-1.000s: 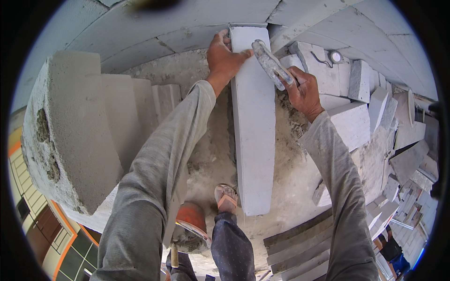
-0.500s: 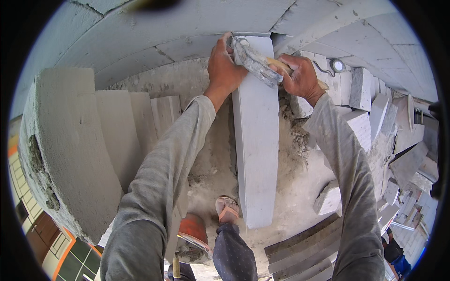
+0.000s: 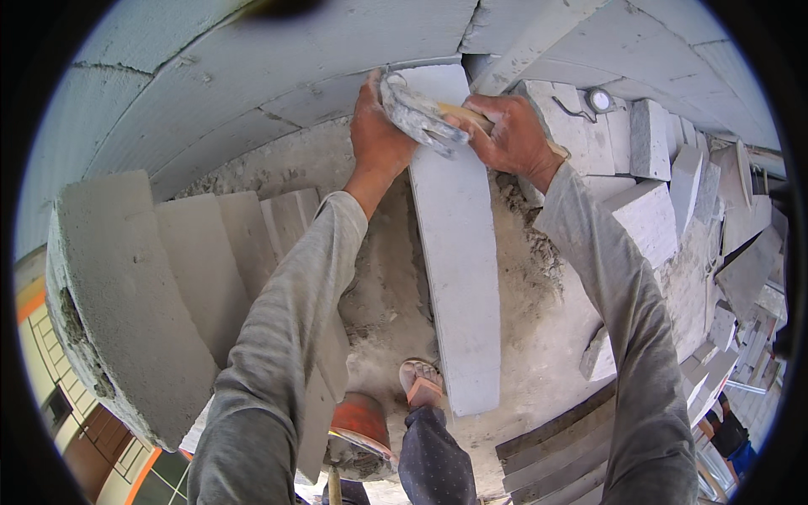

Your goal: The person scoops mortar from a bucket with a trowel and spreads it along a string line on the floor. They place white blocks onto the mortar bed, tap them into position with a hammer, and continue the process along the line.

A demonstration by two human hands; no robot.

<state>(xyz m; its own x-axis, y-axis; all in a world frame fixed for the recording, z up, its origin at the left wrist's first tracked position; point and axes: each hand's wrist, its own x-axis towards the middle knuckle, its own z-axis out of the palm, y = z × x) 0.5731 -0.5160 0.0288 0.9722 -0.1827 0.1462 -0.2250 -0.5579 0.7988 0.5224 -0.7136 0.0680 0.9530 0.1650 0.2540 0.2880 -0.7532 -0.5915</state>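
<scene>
A long pale grey lightweight block [image 3: 459,278] stretches from the wall toward me. My right hand [image 3: 513,139] is wrapped round the wooden handle of a hammer [image 3: 412,114]. Its worn metal head, dusted grey, is over the block's far left corner, close beside my left hand. My left hand [image 3: 379,130] is closed at that corner, against the block's left edge. The hammer head covers part of the fingers, so what they pinch cannot be made out. A thin, dark, wire-like bit shows just above the fingertips.
Large blocks [image 3: 126,295] stand in a row at left. Cut blocks [image 3: 644,219] crowd the right side, with a tape measure [image 3: 599,101] on top. An orange bucket [image 3: 362,421] is beside my sandalled foot [image 3: 421,379]. Stacked slabs [image 3: 560,446] lie near right. A block wall [image 3: 320,50] rises ahead.
The hammer head has shifted left across the block's far end, closer to my left hand. My head view has turned slightly, moving the whole scene. Both hands keep their closed hold.
</scene>
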